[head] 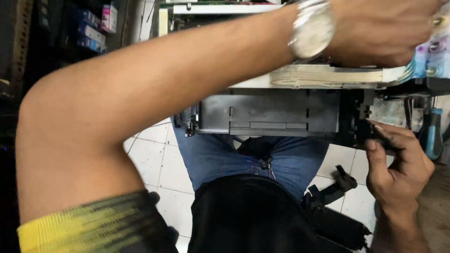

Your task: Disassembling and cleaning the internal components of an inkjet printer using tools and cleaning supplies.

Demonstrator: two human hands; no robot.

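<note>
A dark grey opened printer body [272,112] rests over my lap, with a white flat ribbon of tubes [323,76] across its top. My left hand [379,30], with a silver wristwatch on the wrist, reaches across the top of the machine near the tubes and a colourful ink unit [433,54]; its fingers are curled, and what they hold is hidden. My right hand [398,161] grips the black right-hand corner of the printer [358,129] with fingers and thumb.
A screwdriver with a teal handle [433,133] stands at the right edge. A black plastic part [335,187] lies on the white tiled floor [159,159] beside my leg. Shelves with small boxes [96,28] stand at the upper left.
</note>
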